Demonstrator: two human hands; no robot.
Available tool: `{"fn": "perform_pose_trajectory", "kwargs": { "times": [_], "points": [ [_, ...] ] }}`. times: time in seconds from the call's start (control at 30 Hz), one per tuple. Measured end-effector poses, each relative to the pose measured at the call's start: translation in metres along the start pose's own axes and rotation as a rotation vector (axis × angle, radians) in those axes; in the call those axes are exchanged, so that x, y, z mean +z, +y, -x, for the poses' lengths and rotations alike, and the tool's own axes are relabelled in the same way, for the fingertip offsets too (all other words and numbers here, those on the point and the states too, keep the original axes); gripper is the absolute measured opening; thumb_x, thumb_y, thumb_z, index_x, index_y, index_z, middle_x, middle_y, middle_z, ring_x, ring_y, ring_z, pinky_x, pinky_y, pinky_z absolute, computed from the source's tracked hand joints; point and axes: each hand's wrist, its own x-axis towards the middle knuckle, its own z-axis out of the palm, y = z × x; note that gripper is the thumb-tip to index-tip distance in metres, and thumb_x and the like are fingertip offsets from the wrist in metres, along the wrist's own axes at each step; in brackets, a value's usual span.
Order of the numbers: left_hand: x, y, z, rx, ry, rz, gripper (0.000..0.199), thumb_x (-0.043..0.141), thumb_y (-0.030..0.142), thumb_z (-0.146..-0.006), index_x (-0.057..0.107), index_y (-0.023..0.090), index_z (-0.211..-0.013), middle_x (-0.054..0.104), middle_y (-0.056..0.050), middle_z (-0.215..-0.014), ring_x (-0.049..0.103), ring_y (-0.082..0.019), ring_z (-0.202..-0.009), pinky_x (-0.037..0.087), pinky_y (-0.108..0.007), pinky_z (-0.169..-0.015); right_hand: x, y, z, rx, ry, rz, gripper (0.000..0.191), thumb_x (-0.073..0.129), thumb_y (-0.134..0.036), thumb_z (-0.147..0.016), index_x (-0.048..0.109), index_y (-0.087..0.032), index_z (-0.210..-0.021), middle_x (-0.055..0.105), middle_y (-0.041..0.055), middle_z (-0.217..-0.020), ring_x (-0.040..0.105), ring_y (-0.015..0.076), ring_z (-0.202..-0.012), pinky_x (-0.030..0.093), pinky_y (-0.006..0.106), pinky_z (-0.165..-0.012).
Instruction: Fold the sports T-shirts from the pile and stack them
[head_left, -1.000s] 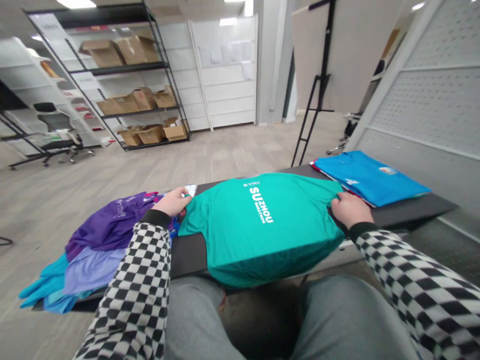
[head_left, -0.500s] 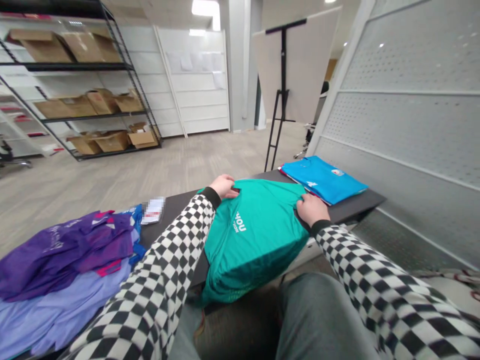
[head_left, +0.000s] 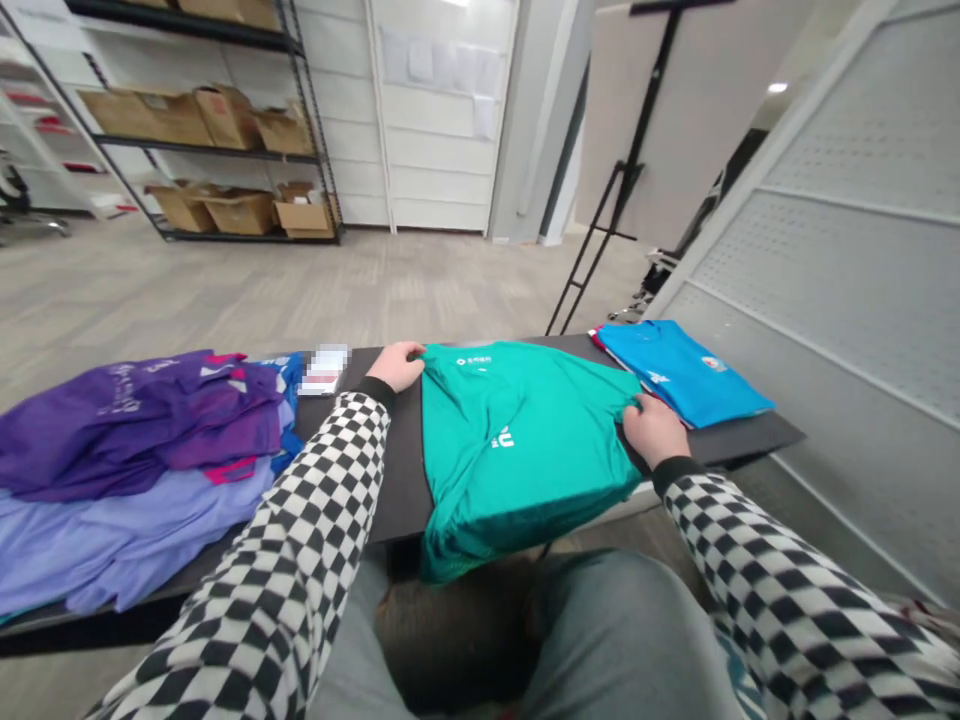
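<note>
A green jersey [head_left: 532, 420] with white print lies spread over the dark table [head_left: 397, 470], its near end hanging over the front edge. At its far left corner, my left hand [head_left: 399, 366] pinches the fabric. My right hand [head_left: 654, 430] is closed on the jersey's right edge, with a bit of bunched cloth at the fingers. Creases run across the jersey between both hands. Just beyond my right hand lies a folded blue jersey [head_left: 682, 370], stacked on other folded clothing with red and white edges.
On the left, a loose heap holds a purple jersey [head_left: 142, 425] and a lavender garment [head_left: 150, 540]. A small white packet [head_left: 324, 370] lies near the table's back edge. Behind are an easel stand [head_left: 637, 150], a shelf with cardboard boxes [head_left: 240, 210], and a perforated partition [head_left: 847, 260] at right.
My left hand has moved left to the jersey's far corner, drawing the cloth flatter and uncovering a small printed logo. My right hand still grips the right edge. The view has tilted down.
</note>
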Motion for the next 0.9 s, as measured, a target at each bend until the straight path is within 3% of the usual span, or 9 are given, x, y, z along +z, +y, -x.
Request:
{"fn": "perform_pose_trajectory", "kwargs": {
  "times": [0.17,0.27,0.37,0.5,0.57,0.63,0.73,0.83,0.9],
  "points": [
    [0.009,0.005,-0.003,-0.018,-0.045,-0.061,0.041,0.070,0.028,-0.084,0.087,0.027,-0.121,0.074,-0.009,-0.150,0.061,-0.035,-0.144,0.040,-0.048,-0.133,-0.010,-0.006,0.014,-0.024,0.206,-0.012,0.055,0.043,-0.027,-0.104,0.071,-0.008,-0.148,0.076,0.0275,-0.137,0.069,0.0393,-0.127,0.044,0.058,-0.121],
    [0.013,0.009,-0.004,-0.052,-0.039,-0.086,0.039,0.068,0.035,-0.090,0.084,0.026,-0.125,0.071,-0.012,-0.152,0.056,-0.037,-0.147,0.034,-0.054,-0.135,-0.020,-0.025,0.025,-0.162,0.259,-0.053,0.054,0.050,-0.022,-0.098,0.072,-0.012,-0.147,0.075,0.0243,-0.143,0.065,0.0385,-0.136,0.033,0.065,-0.131],
    [0.014,0.008,-0.003,-0.091,-0.028,-0.094,0.037,0.065,0.037,-0.095,0.082,0.025,-0.126,0.070,-0.015,-0.151,0.053,-0.040,-0.148,0.029,-0.060,-0.135,-0.029,-0.070,0.038,-0.425,0.152,-0.207,0.051,0.051,-0.020,-0.097,0.074,-0.015,-0.143,0.075,0.0218,-0.143,0.066,0.0351,-0.137,0.044,0.058,-0.127],
    [0.014,0.008,0.000,-0.168,0.016,-0.104,0.036,0.060,0.041,-0.102,0.079,0.024,-0.127,0.069,-0.020,-0.150,0.048,-0.045,-0.151,0.020,-0.072,-0.136,-0.030,-0.153,0.070,-0.793,-0.084,-0.360,0.041,0.053,-0.025,-0.105,0.077,-0.022,-0.139,0.079,0.0147,-0.140,0.069,0.0310,-0.134,0.052,0.051,-0.121],
    [0.013,0.010,0.001,-0.184,0.027,-0.100,0.035,0.056,0.040,-0.105,0.079,0.024,-0.125,0.069,-0.020,-0.150,0.049,-0.045,-0.150,0.021,-0.073,-0.134,-0.025,-0.188,0.084,-0.883,-0.142,-0.344,0.046,0.055,-0.021,-0.105,0.073,-0.020,-0.147,0.074,0.0148,-0.151,0.066,0.0304,-0.141,0.049,0.051,-0.125],
    [0.011,0.012,0.001,-0.174,0.031,-0.090,0.034,0.052,0.036,-0.106,0.079,0.025,-0.124,0.070,-0.019,-0.150,0.051,-0.044,-0.148,0.024,-0.074,-0.134,-0.021,-0.211,0.090,-0.879,-0.181,-0.286,0.052,0.056,-0.016,-0.103,0.067,-0.016,-0.155,0.071,0.0173,-0.153,0.065,0.0310,-0.139,0.048,0.052,-0.124],
    [0.008,0.013,-0.002,-0.133,0.041,-0.075,0.035,0.049,0.031,-0.107,0.079,0.026,-0.126,0.071,-0.016,-0.150,0.052,-0.040,-0.149,0.023,-0.070,-0.137,-0.017,-0.222,0.086,-0.826,-0.242,-0.208,0.056,0.060,-0.010,-0.099,0.067,-0.015,-0.154,0.078,0.0155,-0.133,0.069,0.0287,-0.122,0.053,0.046,-0.114],
    [0.007,0.010,-0.009,-0.118,0.048,-0.060,0.035,0.052,0.028,-0.104,0.078,0.027,-0.126,0.072,-0.015,-0.148,0.052,-0.037,-0.150,0.021,-0.064,-0.140,-0.020,-0.216,0.078,-0.830,-0.294,-0.188,0.041,0.063,-0.004,-0.093,0.080,-0.020,-0.128,0.076,0.0092,-0.111,0.068,0.0247,-0.105,0.054,0.040,-0.104],
    [0.008,0.007,-0.014,-0.139,0.043,-0.049,0.034,0.054,0.030,-0.102,0.079,0.023,-0.124,0.073,-0.018,-0.145,0.053,-0.039,-0.148,0.023,-0.066,-0.138,-0.025,-0.207,0.077,-0.837,-0.309,-0.204,0.030,0.064,-0.003,-0.092,0.082,-0.020,-0.108,0.074,0.0072,-0.105,0.068,0.0237,-0.102,0.053,0.038,-0.101]
  ]
}}
